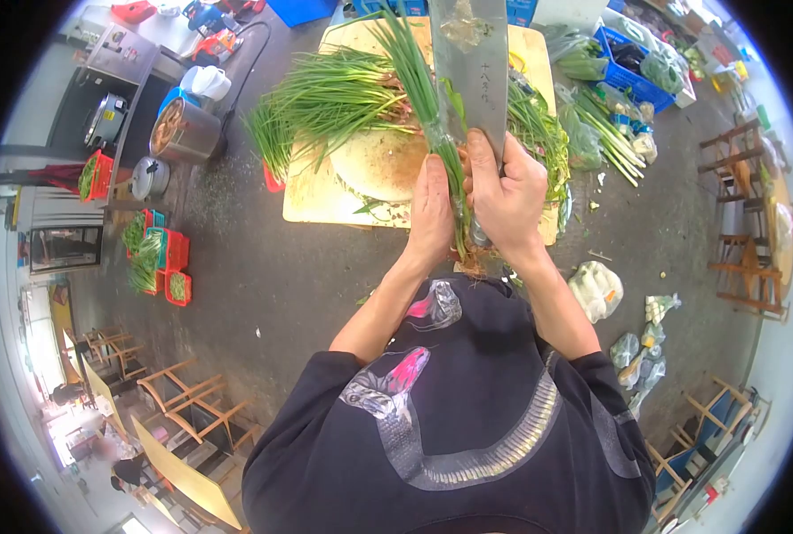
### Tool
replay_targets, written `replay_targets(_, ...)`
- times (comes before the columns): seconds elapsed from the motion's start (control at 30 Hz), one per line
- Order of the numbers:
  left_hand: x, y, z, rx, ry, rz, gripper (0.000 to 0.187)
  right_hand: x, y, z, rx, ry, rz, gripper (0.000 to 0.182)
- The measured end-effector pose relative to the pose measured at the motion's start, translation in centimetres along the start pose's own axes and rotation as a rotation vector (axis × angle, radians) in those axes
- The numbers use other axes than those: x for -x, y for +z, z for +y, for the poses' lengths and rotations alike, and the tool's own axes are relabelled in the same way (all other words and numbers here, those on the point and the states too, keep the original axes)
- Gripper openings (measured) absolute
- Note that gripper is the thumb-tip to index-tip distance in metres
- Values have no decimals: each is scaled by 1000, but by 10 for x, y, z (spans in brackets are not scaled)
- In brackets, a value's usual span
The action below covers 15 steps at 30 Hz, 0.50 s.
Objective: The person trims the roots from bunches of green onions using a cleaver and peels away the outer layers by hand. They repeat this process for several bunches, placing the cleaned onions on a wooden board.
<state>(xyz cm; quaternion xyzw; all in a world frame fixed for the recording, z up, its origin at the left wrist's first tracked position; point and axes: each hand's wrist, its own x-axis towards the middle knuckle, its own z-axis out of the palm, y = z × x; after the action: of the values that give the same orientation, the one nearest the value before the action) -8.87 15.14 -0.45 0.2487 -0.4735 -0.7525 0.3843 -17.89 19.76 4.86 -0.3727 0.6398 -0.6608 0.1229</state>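
Note:
Upright in front of my chest is a bunch of green onions [418, 76], its roots pointing down toward me. My left hand [432, 209] is closed around its lower stalks. My right hand [507, 191] grips the handle of a broad cleaver [481, 67], with the blade pointing away from me beside the bunch. Both hands are close together over the near edge of a wooden board [312, 200]. A large pile of green onions [347, 93] lies on the board's left part, and more loose greens [539, 125] lie on its right.
Blue crate [632, 80] with vegetables stands at the upper right, near long stalks [614, 142] on the floor. At left are a metal pot [187, 129] and red baskets [176, 251]. Wooden chairs [192, 400] stand lower left. A white bag [596, 289] lies right of my arm.

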Motion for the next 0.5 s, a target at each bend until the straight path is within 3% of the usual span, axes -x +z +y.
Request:
replay_targets(0.2, 4, -6, -4, -16, 30, -59, 55, -12, 7, -2, -1, 8, 1, 18)
replay_targets(0.3, 2, -6, -9, -22, 23, -36, 54, -17, 7, 11, 98, -104, -33, 20)
replay_targets(0.5, 2, -10, -15, -53, 8, -8, 49, -32, 2, 1, -130, 64, -59, 25)
